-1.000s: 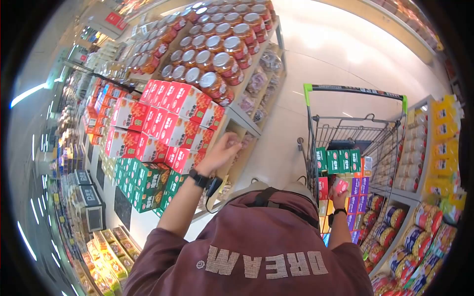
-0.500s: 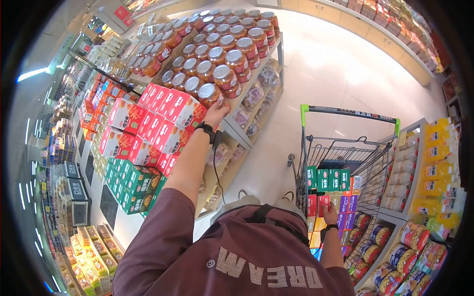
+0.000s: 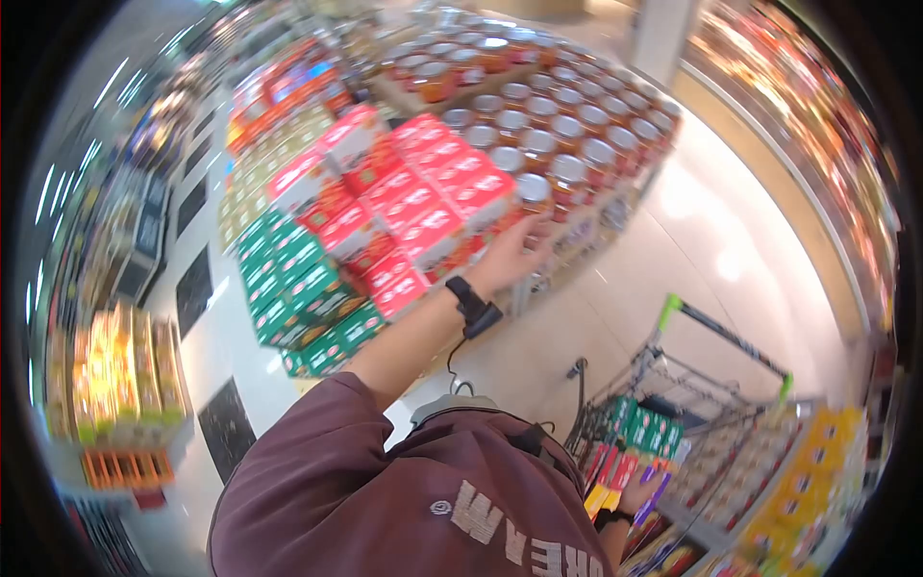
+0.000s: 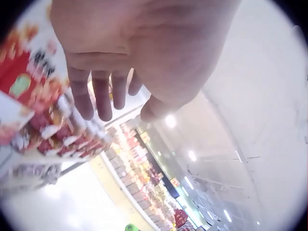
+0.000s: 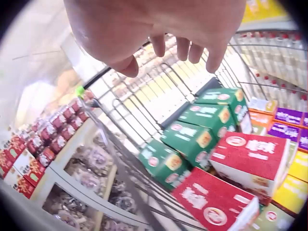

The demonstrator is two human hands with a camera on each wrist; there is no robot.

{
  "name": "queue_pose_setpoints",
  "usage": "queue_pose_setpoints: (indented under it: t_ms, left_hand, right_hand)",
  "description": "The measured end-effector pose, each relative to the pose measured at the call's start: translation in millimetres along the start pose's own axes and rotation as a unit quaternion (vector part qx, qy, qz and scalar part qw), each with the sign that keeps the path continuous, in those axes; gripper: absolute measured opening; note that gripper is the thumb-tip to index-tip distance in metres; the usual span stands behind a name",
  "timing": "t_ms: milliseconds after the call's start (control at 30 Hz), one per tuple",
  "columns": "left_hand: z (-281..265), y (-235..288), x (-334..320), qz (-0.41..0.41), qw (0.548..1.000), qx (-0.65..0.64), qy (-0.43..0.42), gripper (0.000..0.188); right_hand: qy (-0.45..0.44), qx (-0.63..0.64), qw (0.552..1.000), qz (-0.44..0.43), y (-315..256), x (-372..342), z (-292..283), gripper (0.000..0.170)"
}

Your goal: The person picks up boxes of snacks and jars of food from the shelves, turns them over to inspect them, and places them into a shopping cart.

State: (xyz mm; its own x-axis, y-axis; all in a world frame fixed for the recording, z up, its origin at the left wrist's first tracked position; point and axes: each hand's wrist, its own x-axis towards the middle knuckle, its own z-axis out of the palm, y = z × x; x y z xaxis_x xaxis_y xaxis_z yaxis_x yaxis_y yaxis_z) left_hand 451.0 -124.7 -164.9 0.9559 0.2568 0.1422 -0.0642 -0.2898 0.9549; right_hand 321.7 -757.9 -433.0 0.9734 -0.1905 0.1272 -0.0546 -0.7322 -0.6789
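In the head view my left hand (image 3: 519, 254) is at the corner of the display, beside the stack of red boxes (image 3: 423, 192) and the nearest lidded jars (image 3: 535, 188). The left wrist view shows its fingers extended and apart, with nothing in them. My right hand (image 3: 635, 494) is over the shopping cart. In the right wrist view its fingers hang loosely above the load and hold nothing. Below it, two red boxes (image 5: 250, 159) lie on top of other cartons, beside a row of green boxes (image 5: 204, 120).
Green boxes (image 3: 288, 279) are stacked left of the red ones. Purple boxes (image 5: 289, 115) and yellow boxes (image 5: 292, 192) are also in the cart. The cart's green-ended handle (image 3: 731, 341) faces the aisle floor. Shelves of yellow packages (image 3: 808, 471) stand right of the cart.
The head view has swung, putting the display nearer the middle and the cart lower right. My left hand has come away from the jar it touched; my right hand has released a red box.
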Motion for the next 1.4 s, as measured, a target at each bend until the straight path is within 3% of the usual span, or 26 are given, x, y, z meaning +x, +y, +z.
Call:
queue_pose_setpoints:
  t_ms: [33,67,133,167,200,233,267,367,400,467,533,633,700,767,833,867,933,967,1033,1067,1100,1167,1233,1300,1367,1400]
  left_hand:
    - [-21,43,-21,0.036,0.998,0.059,0.011,0.060]
    - [-49,63,-39,0.089,0.981,0.151,0.078,0.061]
    - [-121,90,-74,0.149,0.893,0.364,0.221,0.065]
    - [-162,97,-88,0.151,0.814,0.476,0.296,0.067]
    - [-200,91,-98,0.139,0.802,0.450,0.368,0.072]
    - [-235,90,-108,0.077,0.757,0.497,0.418,0.077]
    - [-262,93,-118,0.053,0.731,0.524,0.434,0.085]
    - [-337,57,-125,0.029,0.749,0.513,0.419,0.095]
    - [-354,48,-129,-0.022,0.837,0.396,0.377,0.096]
    - [-362,49,-134,-0.015,0.840,0.379,0.388,0.093]
    - [-357,52,-140,-0.005,0.843,0.370,0.391,0.080]
    - [-341,62,-147,0.045,0.836,0.312,0.449,0.078]
    - [-330,86,-155,0.044,0.852,0.276,0.443,0.080]
    - [-318,105,-161,0.126,0.900,0.052,0.414,0.088]
    - [-297,112,-166,0.170,0.923,0.004,0.347,0.096]
    - [-278,123,-166,0.165,0.941,-0.058,0.289,0.100]
    - [-232,113,-164,0.157,0.965,-0.120,0.174,0.102]
    - [-207,106,-165,0.133,0.976,-0.136,0.110,0.102]
    - [-162,114,-166,0.088,0.970,-0.228,-0.019,0.094]
    - [-153,118,-165,0.038,0.973,-0.219,-0.058,0.090]
    - [-139,113,-160,0.021,0.961,-0.272,-0.042,0.093]
    - [-118,92,-149,0.081,0.989,-0.119,0.041,0.096]
    - [-115,93,-151,0.077,0.995,-0.057,-0.019,0.102]
    - [-104,95,-151,0.080,0.993,0.007,-0.082,0.109]
    - [-77,91,-159,0.124,0.987,0.071,-0.073,0.120]
    - [-66,84,-154,0.133,0.986,0.096,-0.037,0.128]
  right_hand:
    - [0.011,0.002,1.000,-0.010,-33,7,-6,0.056]
    - [0.001,0.001,1.000,-0.015,-67,14,-14,0.054]
    - [0.017,0.045,0.999,-0.012,-118,27,-14,0.056]
    - [0.021,0.073,0.997,0.008,-156,30,-14,0.056]
    - [0.022,0.075,0.997,-0.006,-183,37,-11,0.056]
    - [0.017,0.077,0.997,-0.001,-207,43,-6,0.056]
    - [0.012,0.077,0.997,0.005,-227,47,-1,0.057]
    - [-0.019,0.128,0.988,-0.089,-269,57,23,0.056]
    - [-0.033,0.151,0.983,-0.103,-285,58,30,0.057]
    - [-0.060,0.154,0.978,-0.131,-317,57,39,0.058]
    - [-0.081,0.140,0.971,-0.174,-352,49,42,0.060]
    - [-0.114,0.190,0.956,-0.193,-393,39,52,0.057]
    - [-0.126,0.220,0.944,-0.210,-428,32,57,0.058]
    - [-0.135,0.253,0.933,-0.219,-466,22,64,0.058]
    - [-0.215,0.311,0.888,-0.263,-511,6,62,0.062]
    - [-0.205,0.308,0.892,-0.258,-539,-4,61,0.062]
    - [-0.279,0.414,0.811,-0.306,-581,-26,59,0.082]
    - [-0.270,0.412,0.815,-0.303,-579,-34,59,0.082]
    - [-0.439,0.413,0.789,-0.118,-566,-49,57,0.087]
    - [-0.370,0.440,0.812,-0.105,-557,-56,61,0.084]
    - [-0.364,0.439,0.815,-0.104,-558,-55,61,0.084]
    - [-0.268,0.462,0.845,-0.038,-553,-54,56,0.084]
    - [-0.174,0.432,0.885,-0.012,-554,-52,54,0.087]
    - [-0.136,0.405,0.903,-0.044,-557,-51,49,0.090]
    - [-0.163,0.412,0.887,-0.125,-560,-49,40,0.104]
    - [-0.178,0.417,0.886,-0.097,-567,-52,39,0.104]
